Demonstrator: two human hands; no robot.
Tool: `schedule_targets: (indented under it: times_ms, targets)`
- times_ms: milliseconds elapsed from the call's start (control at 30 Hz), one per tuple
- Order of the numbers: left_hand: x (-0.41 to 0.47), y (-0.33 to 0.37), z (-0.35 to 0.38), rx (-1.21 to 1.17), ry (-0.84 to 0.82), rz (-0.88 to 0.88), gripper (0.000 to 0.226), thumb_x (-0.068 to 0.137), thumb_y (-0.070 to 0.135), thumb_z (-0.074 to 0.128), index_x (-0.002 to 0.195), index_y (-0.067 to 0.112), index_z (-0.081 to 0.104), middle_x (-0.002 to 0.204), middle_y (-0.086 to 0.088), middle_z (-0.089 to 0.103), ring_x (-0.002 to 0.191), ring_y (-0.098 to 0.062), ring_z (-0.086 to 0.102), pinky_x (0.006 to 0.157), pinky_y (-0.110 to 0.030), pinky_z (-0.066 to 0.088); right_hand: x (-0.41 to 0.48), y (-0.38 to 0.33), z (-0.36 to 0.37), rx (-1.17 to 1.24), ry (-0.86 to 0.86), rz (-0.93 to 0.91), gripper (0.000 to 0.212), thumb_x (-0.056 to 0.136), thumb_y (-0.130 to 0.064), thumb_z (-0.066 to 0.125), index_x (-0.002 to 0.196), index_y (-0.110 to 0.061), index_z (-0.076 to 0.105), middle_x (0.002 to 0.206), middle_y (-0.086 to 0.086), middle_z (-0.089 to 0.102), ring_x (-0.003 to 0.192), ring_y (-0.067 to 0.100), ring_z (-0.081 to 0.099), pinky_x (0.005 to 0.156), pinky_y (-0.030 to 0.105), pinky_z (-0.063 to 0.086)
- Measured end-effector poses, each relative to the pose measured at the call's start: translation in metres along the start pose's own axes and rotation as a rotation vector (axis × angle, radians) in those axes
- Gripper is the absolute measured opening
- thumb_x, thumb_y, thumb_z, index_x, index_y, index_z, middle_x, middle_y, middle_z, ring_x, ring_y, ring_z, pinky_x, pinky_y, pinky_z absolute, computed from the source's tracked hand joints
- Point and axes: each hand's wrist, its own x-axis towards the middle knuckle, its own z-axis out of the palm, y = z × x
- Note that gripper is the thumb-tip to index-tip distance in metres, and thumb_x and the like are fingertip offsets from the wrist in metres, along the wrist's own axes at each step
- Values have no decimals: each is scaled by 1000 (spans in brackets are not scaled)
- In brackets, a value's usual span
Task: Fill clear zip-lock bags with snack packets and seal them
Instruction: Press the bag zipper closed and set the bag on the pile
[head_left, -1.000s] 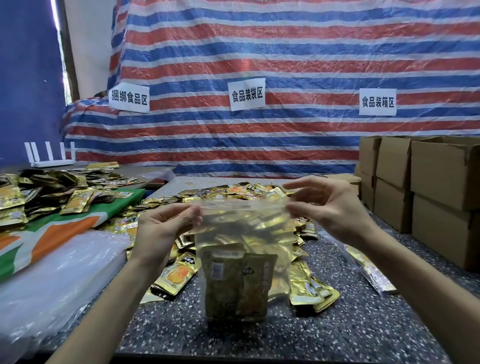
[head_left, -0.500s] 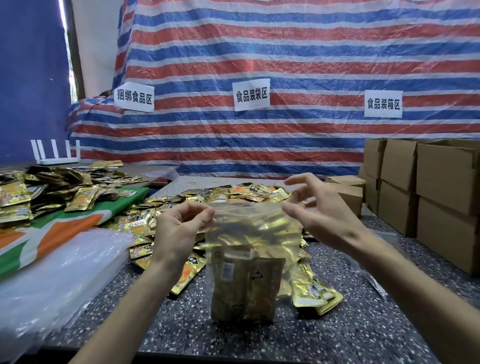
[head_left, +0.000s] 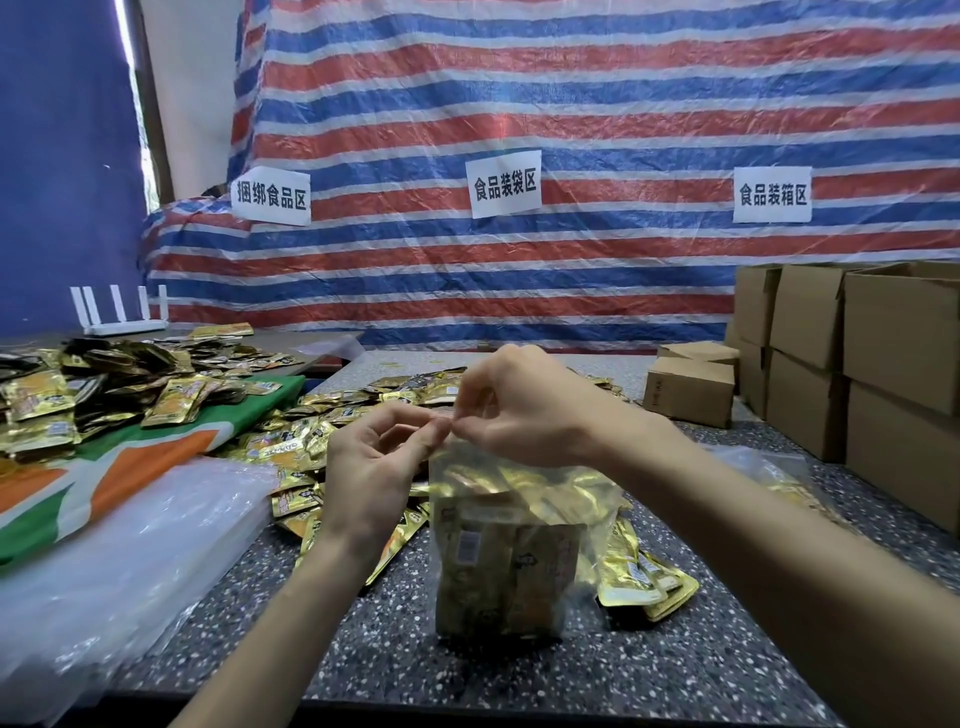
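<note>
A worker's hands close in on one corner of a filled zip-lock bag (head_left: 576, 499) at the bagging table. A second ago they held its mouth stretched wide, one hand at each end. Now the right hand (head_left: 524, 415) has crossed over to meet the left hand (head_left: 371, 467). The thumb and forefinger of each pinch the strip at the bag's top left corner, with the other fingers loosely curled.

The bag stands upright on the speckled table (head_left: 675, 670), directly in front of the worker. Its lower half is packed with gold snack packets (head_left: 493, 571), and its clear upper part is slack and creased. Filling looks finished for this bag, and the seal appears to be starting at the left end. How much of the zip is already pressed shut cannot be told from here.

Loose packets (head_left: 415, 387) lie heaped behind and beside the bag. A stack of empty clear bags (head_left: 130, 545) waits to the left, and cardboard boxes (head_left: 898, 338) stand at the right.
</note>
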Motion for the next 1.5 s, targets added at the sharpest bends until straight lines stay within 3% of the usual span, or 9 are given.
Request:
schedule_targets:
  times_ms: [200, 367, 500, 600, 767, 1000, 1233, 1500]
  targets:
    - [2, -1, 1, 22, 12, -4, 7, 86, 5, 70, 79, 5, 69, 74, -8, 73, 69, -12, 69, 60, -17, 53, 2, -2, 5, -101, 60, 54, 5, 85, -28, 66, 81, -28, 69, 69, -16, 56, 76, 15, 60, 63, 30, 47]
    - [1, -5, 0, 22, 66, -23, 18, 87, 5, 71, 74, 18, 72, 81, -12, 73, 73, -17, 67, 61, -20, 52, -1, 4, 4, -36, 24, 83, 13, 90, -39, 68, 78, -34, 65, 71, -19, 57, 76, 9, 59, 65, 30, 48]
    - [1, -3, 2, 35, 81, -12, 22, 86, 5, 72, 72, 22, 73, 72, -2, 71, 68, -11, 66, 59, -16, 50, -8, 12, 0, 5, 33, 101, 10, 89, -37, 70, 80, -31, 71, 72, -21, 61, 75, 3, 61, 67, 32, 52]
    - [1, -2, -2, 42, 98, -7, 24, 86, 5, 72, 71, 24, 74, 70, 1, 72, 67, -9, 68, 60, -14, 51, -17, 24, -4, 45, 22, 140, 12, 89, -36, 72, 79, -30, 72, 76, -19, 66, 77, 3, 63, 76, 42, 57]
    - [-3, 1, 0, 20, 89, 5, 25, 85, 4, 72, 71, 24, 75, 71, 0, 73, 67, -7, 68, 58, -14, 52, -32, 37, -9, 96, 23, 175, 14, 90, -37, 71, 82, -26, 73, 81, -11, 70, 79, 9, 66, 77, 46, 57]
    - [-1, 3, 3, -17, 105, -25, 22, 85, 5, 72, 71, 21, 76, 70, 1, 72, 67, -7, 68, 59, -14, 51, -54, 53, -20, 136, 49, 207, 12, 90, -31, 71, 87, -20, 75, 83, -10, 71, 76, 7, 64, 70, 32, 55]
    - [1, 0, 1, 27, 121, -18, 22, 84, 9, 73, 72, 26, 77, 70, 2, 73, 67, -7, 67, 61, -14, 51, -68, 64, -30, 126, 72, 246, 8, 89, -34, 72, 85, -27, 74, 85, -13, 70, 79, 5, 64, 76, 39, 57]
    - [2, -4, -4, 0, 128, -45, 11, 79, 16, 73, 74, 25, 78, 73, 2, 74, 69, -7, 68, 60, -14, 51, -86, 78, -36, 154, 83, 299, 7, 91, -26, 70, 85, -25, 72, 81, -9, 71, 75, 5, 65, 71, 27, 54]
